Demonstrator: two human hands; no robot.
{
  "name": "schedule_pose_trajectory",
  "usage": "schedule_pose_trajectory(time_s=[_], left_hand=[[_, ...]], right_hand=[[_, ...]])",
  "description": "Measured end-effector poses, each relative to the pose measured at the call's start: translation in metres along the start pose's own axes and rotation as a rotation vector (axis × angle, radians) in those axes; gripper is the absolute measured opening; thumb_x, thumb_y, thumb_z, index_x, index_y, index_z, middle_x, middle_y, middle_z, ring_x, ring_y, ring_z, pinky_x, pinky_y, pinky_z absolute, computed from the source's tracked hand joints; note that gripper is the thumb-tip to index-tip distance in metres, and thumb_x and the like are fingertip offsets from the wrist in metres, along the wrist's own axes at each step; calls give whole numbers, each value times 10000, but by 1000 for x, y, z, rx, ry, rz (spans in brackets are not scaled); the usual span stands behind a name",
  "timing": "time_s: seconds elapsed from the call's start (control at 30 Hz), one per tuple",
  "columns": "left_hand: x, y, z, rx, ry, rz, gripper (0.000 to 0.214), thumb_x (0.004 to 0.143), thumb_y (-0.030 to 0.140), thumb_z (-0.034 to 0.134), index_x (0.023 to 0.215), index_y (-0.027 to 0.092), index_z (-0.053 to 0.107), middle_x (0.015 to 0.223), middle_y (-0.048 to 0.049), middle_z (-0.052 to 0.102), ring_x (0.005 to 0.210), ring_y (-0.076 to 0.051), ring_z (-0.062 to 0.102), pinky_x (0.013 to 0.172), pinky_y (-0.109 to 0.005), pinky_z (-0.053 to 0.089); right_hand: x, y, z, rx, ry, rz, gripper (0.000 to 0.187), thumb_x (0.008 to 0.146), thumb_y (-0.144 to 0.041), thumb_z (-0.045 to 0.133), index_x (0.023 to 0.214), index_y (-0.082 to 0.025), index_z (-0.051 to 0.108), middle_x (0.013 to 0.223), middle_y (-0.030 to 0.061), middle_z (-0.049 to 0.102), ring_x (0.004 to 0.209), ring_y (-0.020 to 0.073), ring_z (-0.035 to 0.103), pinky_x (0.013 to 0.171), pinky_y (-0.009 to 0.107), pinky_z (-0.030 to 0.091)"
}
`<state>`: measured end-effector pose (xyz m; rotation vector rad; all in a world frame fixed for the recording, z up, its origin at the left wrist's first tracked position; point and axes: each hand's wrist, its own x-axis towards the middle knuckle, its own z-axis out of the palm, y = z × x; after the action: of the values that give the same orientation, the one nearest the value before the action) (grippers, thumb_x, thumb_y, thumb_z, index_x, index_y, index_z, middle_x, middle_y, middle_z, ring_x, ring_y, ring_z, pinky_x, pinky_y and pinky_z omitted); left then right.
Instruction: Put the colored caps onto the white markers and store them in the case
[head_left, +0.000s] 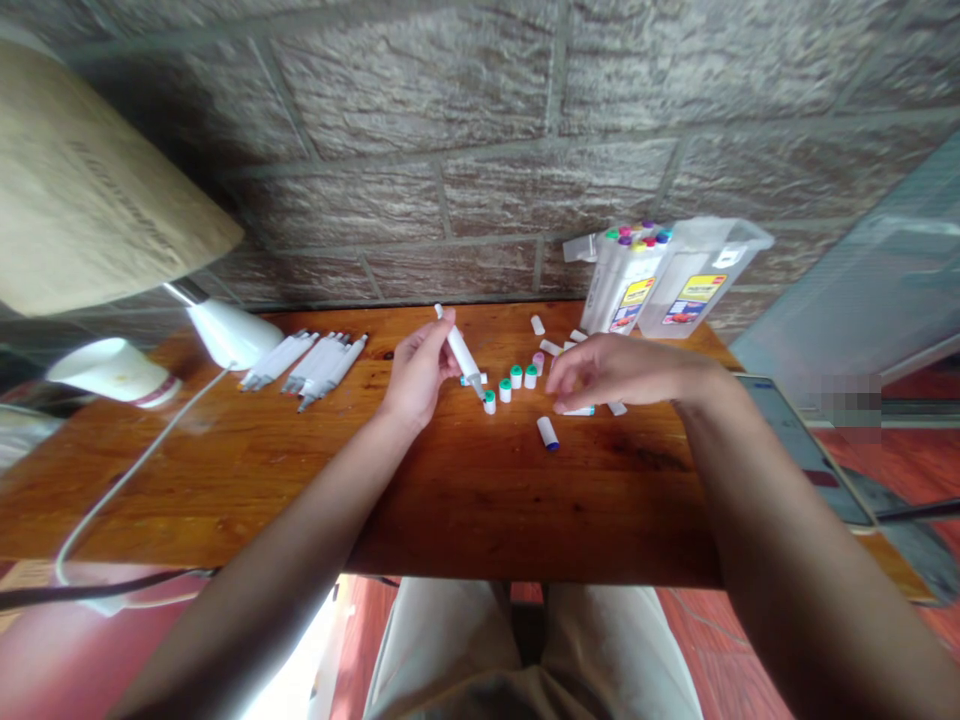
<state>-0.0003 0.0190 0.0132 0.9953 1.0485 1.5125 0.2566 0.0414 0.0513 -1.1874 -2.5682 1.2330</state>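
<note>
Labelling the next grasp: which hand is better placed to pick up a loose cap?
Right, likely: the right hand sits just above the loose caps, apparently empty; the left hand is occupied holding a marker.

The reddish-brown wooden table (450,500) carries a row of green-topped white caps (510,385) at its centre. A blue-tipped white cap (548,433) lies at 5 o'clock from them, uncapped white markers (307,362) at 9 o'clock, and clear plastic marker cases (660,280) at 1 o'clock.

My right hand (611,372) covers some caps (581,410), so whether my fingers pinch one is unclear. The lamp shade (90,180) is cut off at left; the marker box (637,275) labels are too small to read.
</note>
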Motion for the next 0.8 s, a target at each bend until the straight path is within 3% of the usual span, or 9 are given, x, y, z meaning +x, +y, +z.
schedule_pose_trajectory(time_s=[0.1, 0.2, 0.43, 0.67, 0.8], left_hand=[[0, 1, 0, 8, 3, -9, 437, 746, 523, 793, 607, 168, 579, 518, 47, 472, 462, -55, 430, 461, -172, 369], [0, 1, 0, 6, 3, -7, 435, 741, 523, 800, 613, 168, 583, 520, 47, 477, 462, -55, 433, 460, -171, 371], [0, -1, 0, 8, 13, -9, 442, 719, 521, 817, 607, 169, 574, 522, 45, 488, 459, -56, 437, 458, -175, 376], [0, -1, 1, 10, 25, -16, 438, 741, 523, 802, 608, 171, 578, 521, 45, 481, 457, -59, 438, 463, -179, 376], [0, -1, 0, 6, 13, -13, 441, 745, 521, 797, 599, 169, 575, 522, 43, 481, 458, -58, 435, 458, -178, 373]], right_hand=[[2, -15, 11, -43, -124, -55, 433, 711, -439, 797, 1072, -201, 771, 1023, 42, 773, 883, 192, 685, 762, 266, 490], [5, -24, 19, -118, -172, -66, 373, 720, -334, 789, 1059, -179, 782, 949, 40, 770, 842, 180, 672, 721, 245, 473], [10, -17, 21, -117, -117, -68, 251, 752, -374, 770, 929, -199, 801, 884, 28, 768, 837, 183, 683, 731, 246, 472], [6, -4, 10, -174, -21, 114, 243, 762, -449, 751, 807, -214, 793, 840, 23, 769, 798, 207, 684, 722, 293, 471], [5, -3, 9, -142, -34, 46, 239, 708, -383, 785, 877, -214, 784, 887, 5, 762, 809, 197, 678, 742, 287, 473]])
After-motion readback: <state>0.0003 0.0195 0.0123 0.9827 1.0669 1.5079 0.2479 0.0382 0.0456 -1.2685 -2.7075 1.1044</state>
